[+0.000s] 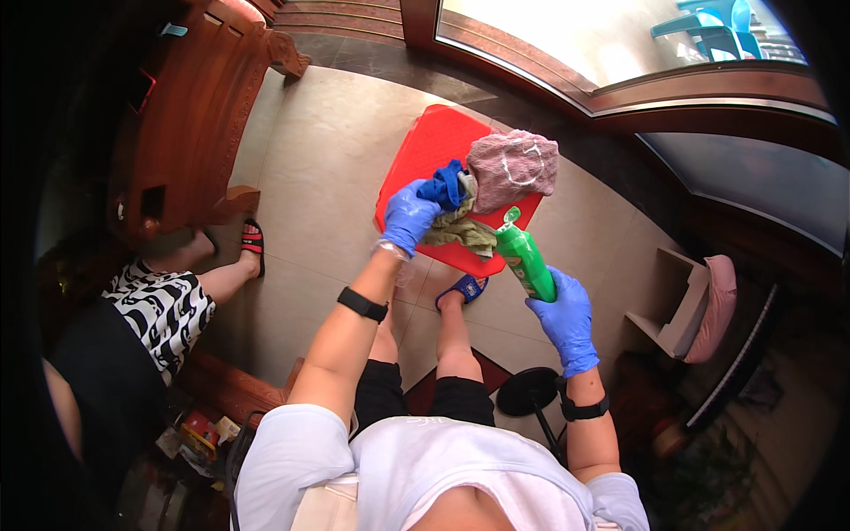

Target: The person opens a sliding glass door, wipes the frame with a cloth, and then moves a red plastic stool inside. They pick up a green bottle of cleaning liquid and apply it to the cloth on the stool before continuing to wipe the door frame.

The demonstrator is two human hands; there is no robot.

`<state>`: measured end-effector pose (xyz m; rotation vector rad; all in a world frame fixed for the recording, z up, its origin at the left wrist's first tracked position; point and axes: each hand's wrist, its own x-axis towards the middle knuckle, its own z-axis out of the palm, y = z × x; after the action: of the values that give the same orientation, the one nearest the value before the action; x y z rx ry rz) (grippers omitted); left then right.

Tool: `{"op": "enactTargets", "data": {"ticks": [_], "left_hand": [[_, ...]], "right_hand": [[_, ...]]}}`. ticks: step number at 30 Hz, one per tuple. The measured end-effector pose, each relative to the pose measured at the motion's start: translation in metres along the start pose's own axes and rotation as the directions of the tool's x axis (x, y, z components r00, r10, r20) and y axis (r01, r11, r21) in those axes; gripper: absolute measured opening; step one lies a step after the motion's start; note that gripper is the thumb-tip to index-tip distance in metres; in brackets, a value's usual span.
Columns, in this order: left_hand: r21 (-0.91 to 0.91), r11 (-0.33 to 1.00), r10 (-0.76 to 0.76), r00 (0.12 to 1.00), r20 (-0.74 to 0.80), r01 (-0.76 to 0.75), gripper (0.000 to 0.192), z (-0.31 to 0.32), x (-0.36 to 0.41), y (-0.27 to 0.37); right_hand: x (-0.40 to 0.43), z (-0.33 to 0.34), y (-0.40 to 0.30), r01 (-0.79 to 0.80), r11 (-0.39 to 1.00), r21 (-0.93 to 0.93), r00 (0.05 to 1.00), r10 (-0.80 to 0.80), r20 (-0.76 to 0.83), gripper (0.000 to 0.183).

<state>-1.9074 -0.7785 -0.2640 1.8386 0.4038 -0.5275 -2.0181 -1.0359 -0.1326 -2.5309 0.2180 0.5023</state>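
In a blue disposable glove, my left hand (408, 218) grips a bunched blue cloth (445, 186). An olive-green cloth (465, 233) hangs just below and beside it; whether my fingers also hold that one is hidden. My right hand (566, 320), gloved the same way, is wrapped around the lower end of a green squeeze bottle (524, 260). The bottle tilts up and to the left, with its flip cap (511, 216) raised and white residue near the mouth. Beyond it, a pink towel (508, 176) bears a ring of white cream. Under the cloths is a red plastic top (438, 143).
A carved wooden bench (206, 113) stands at the left. Nearby, another person's leg (229, 282) and patterned clothing show. At the right are a small white stand with a pink cushion (714, 308) and a glass door frame (664, 109). A black round base (528, 391) stands by my legs.
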Motion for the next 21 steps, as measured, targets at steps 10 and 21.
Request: {"op": "enactTargets", "data": {"ticks": [10,21], "left_hand": [[0.162,0.986,-0.022,0.999,-0.031,0.027,0.083,-0.001,0.021,0.052],[0.707,0.545,0.446,0.870,0.210,-0.450,0.113,0.064,0.064,0.064]], "right_hand": [[-0.013,-0.011,0.018,-0.210,0.976,0.047,0.974,0.214,-0.081,0.056],[-0.022,-0.002,0.023,-0.142,0.989,0.046,0.984,0.146,-0.104,0.056]]}}
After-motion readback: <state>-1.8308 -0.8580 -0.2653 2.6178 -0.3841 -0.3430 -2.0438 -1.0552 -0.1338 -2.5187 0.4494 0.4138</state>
